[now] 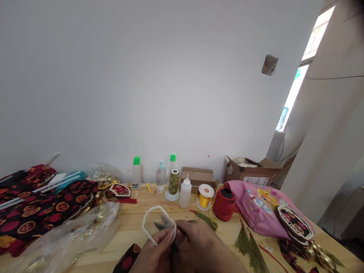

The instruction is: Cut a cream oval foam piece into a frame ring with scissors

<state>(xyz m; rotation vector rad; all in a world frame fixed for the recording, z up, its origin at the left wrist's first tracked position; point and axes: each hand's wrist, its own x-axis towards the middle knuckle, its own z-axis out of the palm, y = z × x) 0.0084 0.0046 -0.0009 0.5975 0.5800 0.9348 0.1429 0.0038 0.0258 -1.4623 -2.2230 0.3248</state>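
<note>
Pinched between the thumb and fingers of my left hand [156, 248] is a thin white rounded frame [145, 219], raised above the table. My right hand [203, 242] is closed beside it, gripping dark scissors [163, 223] whose blurred blades show through the frame's opening. My fingers hide most of the scissors' handles. Close under my left wrist lies a piece of black and red patterned fabric [127, 259].
Along the wall stand a white squeeze bottle [185, 193], an olive thread spool [174, 182], a yellow cord spool [204, 197] and a red thread cone [224, 204]. A pink bag [256, 212] and green tassels [247, 242] lie right; patterned fabric [57, 212] and plastic bags [93, 223] lie left.
</note>
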